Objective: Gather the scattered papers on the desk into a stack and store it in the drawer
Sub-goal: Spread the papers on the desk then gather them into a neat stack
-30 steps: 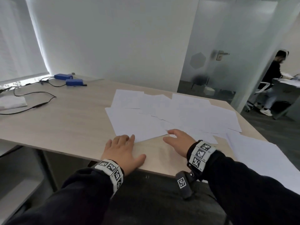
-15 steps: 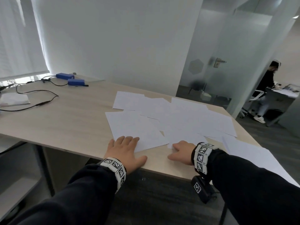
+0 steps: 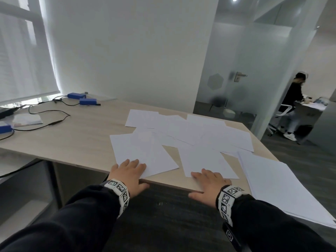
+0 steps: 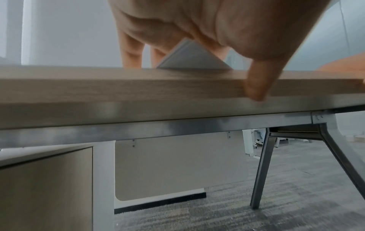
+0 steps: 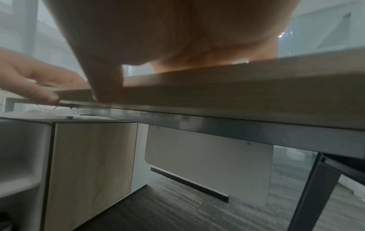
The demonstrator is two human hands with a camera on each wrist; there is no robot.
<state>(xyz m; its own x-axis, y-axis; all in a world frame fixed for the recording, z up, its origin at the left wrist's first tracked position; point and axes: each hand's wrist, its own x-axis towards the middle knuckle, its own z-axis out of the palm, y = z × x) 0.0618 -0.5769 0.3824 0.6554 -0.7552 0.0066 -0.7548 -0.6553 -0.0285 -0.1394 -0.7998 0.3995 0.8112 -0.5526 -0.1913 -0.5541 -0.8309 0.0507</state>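
Both hands lie at the near edge of the desk [image 3: 72, 140], fingers straight on top and thumbs hanging over the front edge. The left hand [image 3: 130, 174] presses flat on the near corner of the left sheet [image 3: 143, 151], and the left wrist view shows a corner of paper poking past the desk edge under the palm. The right hand [image 3: 210, 184] rests flat with its fingertips on the near edge of the middle sheet [image 3: 205, 162]. Neither hand pinches anything yet. The remaining papers [image 3: 190, 130] fan out behind in an overlapping spread toward the far right corner, and a thicker pile [image 3: 276, 184] hangs over the desk's right edge. I judge the gathering to be just beginning. To do it well, keep the palms light and slide the two near sheets toward each other until they overlap, then sweep the far sheets inward with flat fingers rather than lifting each one. Pressing hard would crease the paper or drag only the top sheet. The overhanging corner offers an easy place for a thumb to get underneath. The pile on the right could slip off if it is nudged, so pull it inward early. No drawer shows clearly, though a cabinet [image 4: 45, 187] stands under the desk to the left.
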